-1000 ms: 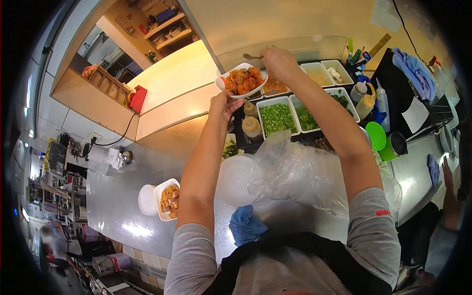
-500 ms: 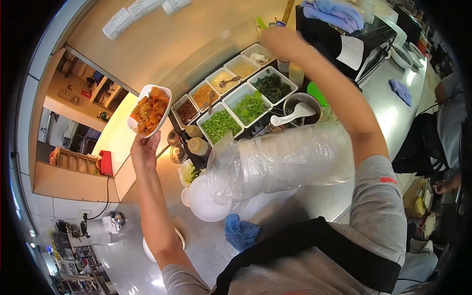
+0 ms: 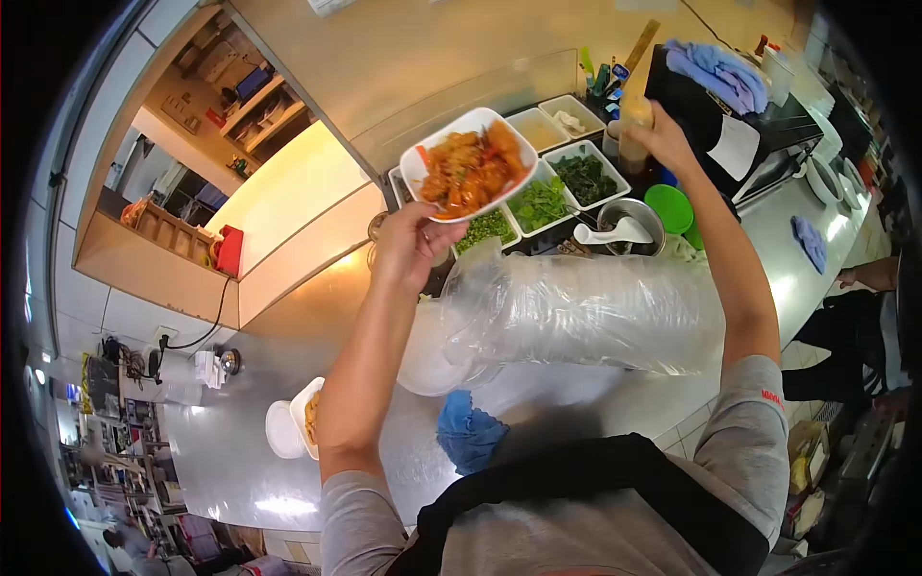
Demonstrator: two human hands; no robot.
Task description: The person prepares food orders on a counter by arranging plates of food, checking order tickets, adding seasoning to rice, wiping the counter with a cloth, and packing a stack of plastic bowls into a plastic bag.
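Observation:
My left hand (image 3: 415,248) grips the near edge of a white dish (image 3: 415,171), holding it up and tilted above the ingredient trays. Orange-red saucy food (image 3: 475,168) fills the dish; it looks like kimchi, but I cannot be sure. On the right, my right hand (image 3: 665,142) is closed round a bottle (image 3: 634,139) with a yellowish top, beside the tray of dark green leaves (image 3: 584,180). Chopped green onion (image 3: 486,230) and leafy greens (image 3: 538,204) lie in trays partly hidden behind the dish.
Wrapped stacked containers (image 3: 595,312) lie across the steel counter (image 3: 240,480) before me. A blue cloth (image 3: 471,434) sits nearer. Right of the trays are a metal pot (image 3: 653,219) with a white ladle (image 3: 615,232) and a green lid (image 3: 669,206). Another person's arm (image 3: 872,276) shows far right.
My left hand has carried the dish rightward, from beside the trays to over them. My right hand has come down and now shows a bottle in its grasp. The camera view has shifted.

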